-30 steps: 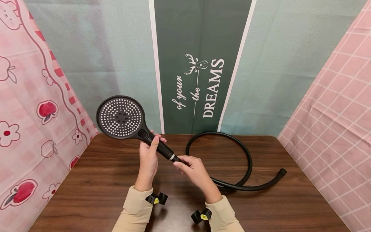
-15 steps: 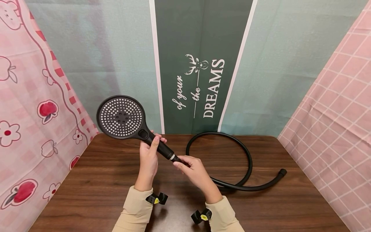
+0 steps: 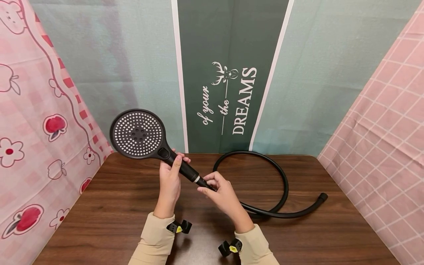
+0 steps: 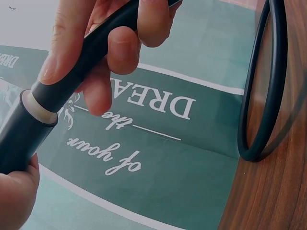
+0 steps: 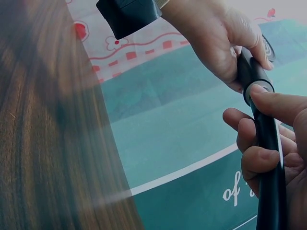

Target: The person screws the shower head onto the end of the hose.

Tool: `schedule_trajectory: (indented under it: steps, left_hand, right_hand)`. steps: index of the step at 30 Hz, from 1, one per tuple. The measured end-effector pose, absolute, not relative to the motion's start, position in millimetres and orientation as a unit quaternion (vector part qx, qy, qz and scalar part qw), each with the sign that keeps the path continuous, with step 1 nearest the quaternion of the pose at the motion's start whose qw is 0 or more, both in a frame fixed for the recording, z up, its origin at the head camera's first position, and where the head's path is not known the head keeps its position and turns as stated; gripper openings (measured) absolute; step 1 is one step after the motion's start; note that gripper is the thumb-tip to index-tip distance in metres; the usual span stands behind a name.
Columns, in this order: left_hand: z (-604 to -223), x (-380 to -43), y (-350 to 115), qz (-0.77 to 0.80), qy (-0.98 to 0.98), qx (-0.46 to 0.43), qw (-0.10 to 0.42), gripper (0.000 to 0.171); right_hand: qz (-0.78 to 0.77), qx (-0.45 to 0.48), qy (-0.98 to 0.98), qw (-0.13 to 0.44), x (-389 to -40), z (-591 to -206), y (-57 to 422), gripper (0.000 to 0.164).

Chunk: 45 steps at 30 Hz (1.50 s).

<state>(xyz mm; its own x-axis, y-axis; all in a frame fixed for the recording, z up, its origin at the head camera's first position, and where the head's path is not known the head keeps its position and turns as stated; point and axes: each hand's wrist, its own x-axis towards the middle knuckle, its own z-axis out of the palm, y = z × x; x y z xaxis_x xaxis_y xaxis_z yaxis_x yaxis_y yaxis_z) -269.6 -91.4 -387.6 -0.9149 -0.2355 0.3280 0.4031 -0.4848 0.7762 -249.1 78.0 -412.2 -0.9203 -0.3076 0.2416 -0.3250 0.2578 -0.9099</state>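
Wooden table (image 3: 109,221) with green cloth (image 3: 145,44) at the far side, pink fruit-print cloth (image 3: 29,162) left, pink checked cloth (image 3: 381,121) right. Sideways white writing on the green cloth reads "of your", "the" and "DREAMS", beside a deer head. Black hose (image 3: 285,186) loops on the right, partly hidden by the right hand (image 3: 222,191), which pinches one end against a shower head (image 3: 137,134), left of centre, its handle gripped by the left hand (image 3: 170,176)

The shower head (image 3: 145,138) looks matt plastic, the tabletop (image 3: 112,206) smooth wood.
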Motion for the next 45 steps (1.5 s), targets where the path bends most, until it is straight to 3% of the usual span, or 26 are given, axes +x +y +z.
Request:
schedule_trajectory:
  steps: [20,45]
  left_hand:
    - [-388.6,-269.1,-91.5,-0.858,-0.472,-0.088,0.185,0.03]
    - [-387.5,-270.8,-91.2,-0.862,-0.463,-0.089,0.186,0.032]
  right_hand:
    - [0.579,0.204,-0.789,0.029,-247.9,-413.0,76.9,0.023]
    - [0.577,0.206,-0.79,0.022,-248.1,-411.2,79.7,0.022]
